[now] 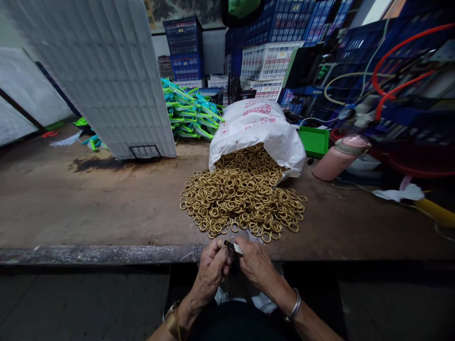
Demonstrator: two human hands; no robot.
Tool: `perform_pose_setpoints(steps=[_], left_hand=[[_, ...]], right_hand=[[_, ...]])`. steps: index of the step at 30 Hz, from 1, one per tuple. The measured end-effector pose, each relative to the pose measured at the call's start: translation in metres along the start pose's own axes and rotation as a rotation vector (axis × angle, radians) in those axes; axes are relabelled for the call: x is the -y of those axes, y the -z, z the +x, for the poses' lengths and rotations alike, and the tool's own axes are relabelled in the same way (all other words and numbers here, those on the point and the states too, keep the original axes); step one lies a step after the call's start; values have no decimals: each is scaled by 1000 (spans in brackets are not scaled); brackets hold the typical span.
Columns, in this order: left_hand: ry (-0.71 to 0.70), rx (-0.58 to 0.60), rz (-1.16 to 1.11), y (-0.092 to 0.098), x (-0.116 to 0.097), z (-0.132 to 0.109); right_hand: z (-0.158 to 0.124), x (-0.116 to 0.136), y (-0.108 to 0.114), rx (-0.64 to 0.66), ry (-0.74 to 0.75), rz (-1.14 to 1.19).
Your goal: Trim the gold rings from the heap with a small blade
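My left hand (pixel 212 266) is closed in a pinch at the table's front edge, its fingertips pressed together. What it holds, perhaps a ring, is too small and covered to make out. Close beside it, my right hand (pixel 259 265) grips a small black-and-white tool (pixel 237 248), whose dark end points at the left fingertips. Just beyond both hands lies a heap of gold-coloured rings (pixel 241 201). They spill from the open mouth of a white woven sack (pixel 254 125) lying on its side, with red print on it.
On the brown table (pixel 88 203), a tall white ribbed panel (pixel 117 85) stands at left. Behind it lies a pile of green and turquoise pieces (pixel 194 113). A pink bottle (pixel 339 158) and green tray (pixel 314 141) are right of the sack. Stacked crates (pixel 268 61) stand behind.
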State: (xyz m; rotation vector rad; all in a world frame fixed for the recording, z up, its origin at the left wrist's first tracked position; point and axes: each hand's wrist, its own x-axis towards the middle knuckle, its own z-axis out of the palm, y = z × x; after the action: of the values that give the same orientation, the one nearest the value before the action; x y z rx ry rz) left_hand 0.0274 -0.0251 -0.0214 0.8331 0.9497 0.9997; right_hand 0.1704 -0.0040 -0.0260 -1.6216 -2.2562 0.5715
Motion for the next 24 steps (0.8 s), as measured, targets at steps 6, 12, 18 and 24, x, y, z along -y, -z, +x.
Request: perform_pose_setpoints(steps=[6,12,18,24], left_hand=[[121,170,-252,-7,-6,-14],[163,84,-338,-2,-8,-9],[265,84,-508,5,-3,-4],[333,-18,-649,12,6,1]], right_hand=[[12,-14,-2,-112,-158,-133],[28,-2,-8,-140,-194,-141],[35,1,-11,-55,-243,-225],[37,-9,-9,-115,-260,-114]])
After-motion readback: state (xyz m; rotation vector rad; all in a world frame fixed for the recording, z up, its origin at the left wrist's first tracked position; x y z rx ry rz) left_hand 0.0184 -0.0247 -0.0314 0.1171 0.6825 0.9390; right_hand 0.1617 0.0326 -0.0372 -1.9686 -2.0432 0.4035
